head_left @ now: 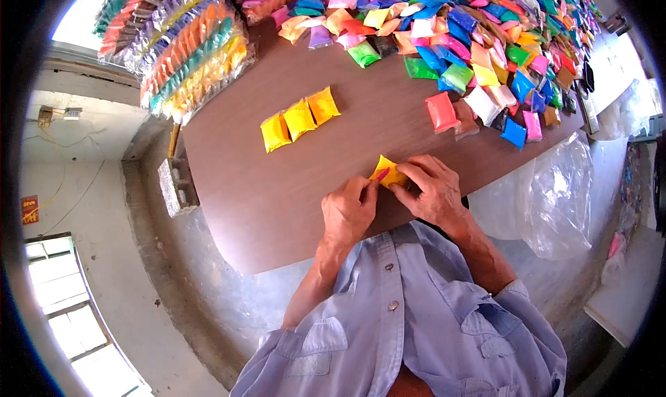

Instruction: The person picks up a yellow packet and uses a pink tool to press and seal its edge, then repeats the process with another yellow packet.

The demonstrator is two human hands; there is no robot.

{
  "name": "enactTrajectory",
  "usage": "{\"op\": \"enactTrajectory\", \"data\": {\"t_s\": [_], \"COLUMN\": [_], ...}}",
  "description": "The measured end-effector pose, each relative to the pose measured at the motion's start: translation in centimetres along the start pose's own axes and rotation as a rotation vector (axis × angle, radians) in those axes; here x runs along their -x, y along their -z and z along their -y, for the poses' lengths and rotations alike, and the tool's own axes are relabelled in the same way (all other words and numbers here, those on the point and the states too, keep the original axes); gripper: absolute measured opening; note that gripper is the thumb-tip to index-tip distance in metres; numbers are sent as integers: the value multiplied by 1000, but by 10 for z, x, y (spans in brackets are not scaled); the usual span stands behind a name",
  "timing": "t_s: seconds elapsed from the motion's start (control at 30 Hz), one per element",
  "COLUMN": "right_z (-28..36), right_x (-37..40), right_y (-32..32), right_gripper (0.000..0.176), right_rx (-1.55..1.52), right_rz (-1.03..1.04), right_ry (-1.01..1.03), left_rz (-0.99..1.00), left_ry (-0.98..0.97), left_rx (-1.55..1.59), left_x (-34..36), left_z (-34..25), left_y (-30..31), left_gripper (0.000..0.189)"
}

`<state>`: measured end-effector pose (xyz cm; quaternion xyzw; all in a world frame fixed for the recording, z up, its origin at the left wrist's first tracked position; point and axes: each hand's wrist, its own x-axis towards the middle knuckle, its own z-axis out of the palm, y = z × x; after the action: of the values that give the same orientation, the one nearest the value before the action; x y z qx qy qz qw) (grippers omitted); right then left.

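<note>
Near the table's front edge, a small yellow packet is between my two hands. My right hand grips it from the right, thumb below and fingers above. My left hand is closed at its left side, with a slim pink-red thing at its fingertips, lying against the yellow surface; its kind cannot be made out. Farther left on the table, three plump yellow packets lie side by side in a slanting row.
A big heap of packets in many colours covers the table's far right. Clear bags of sorted packets stand at the far left corner. Beyond the right edge hangs a crumpled clear plastic bag. The brown tabletop has a rounded near-left corner.
</note>
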<state>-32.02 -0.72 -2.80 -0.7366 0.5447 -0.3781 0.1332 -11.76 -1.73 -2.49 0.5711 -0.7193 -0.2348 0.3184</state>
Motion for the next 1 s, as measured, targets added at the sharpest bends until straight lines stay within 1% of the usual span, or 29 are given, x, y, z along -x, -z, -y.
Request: {"op": "enactTrajectory", "data": {"t_s": [0.13, 0.2, 0.37, 0.5, 0.57, 0.6, 0.63, 0.67, 0.7, 0.77, 0.8, 0.87, 0.93, 1.0], "right_z": [1, 0, 6, 7, 8, 8, 8, 9, 10, 13, 13, 12, 11, 7], "right_x": [0, 2, -1, 2, 3, 3, 4, 3, 2, 0, 0, -1, -2, 0], "right_y": [3, 3, 7, 6, 6, 8, 9, 10, 11, 13, 14, 13, 10, 5], "right_gripper": [37, 38, 50, 53, 47, 47, 41, 36, 36, 23, 23, 17, 16, 15], "right_rx": [23, 28, 17, 44, 73, 75, 63, 51, 53, -43, -40, -115, -101, -88], "right_rz": [26, 26, 45, 106, 100, 103, 87, 70, 72, 32, 32, 91, 80, 71], "right_ry": [-2, 3, -12, 16, 10, 16, 10, 4, 8, -54, -53, -225, -222, -219], "left_rz": [-65, -77, -85, -127, -145, -156, -162, -157, -150, -148, -145, -142, -139, -96], "left_ry": [-34, 27, 29, 30, 7, -20, -18, 3, 23, 58, 92, 73, 55, 61], "left_rx": [-108, -66, -8, 18, 30, 43, 46, 66, 86, 112, 136, 139, 141, 130], "left_x": [-8, -11, -11, -9, -8, -7, -7, -7, -7, -7, -7, -6, -5, -4], "left_z": [13, 15, 20, 23, 23, 24, 24, 25, 26, 24, 23, 23, 21, 15], "left_y": [9, 12, 12, 10, 10, 10, 10, 11, 11, 13, 14, 15, 17, 21], "left_gripper": [14, 15, 17, 17, 16, 14, 14, 14, 14, 14, 15, 14, 14, 14]}}
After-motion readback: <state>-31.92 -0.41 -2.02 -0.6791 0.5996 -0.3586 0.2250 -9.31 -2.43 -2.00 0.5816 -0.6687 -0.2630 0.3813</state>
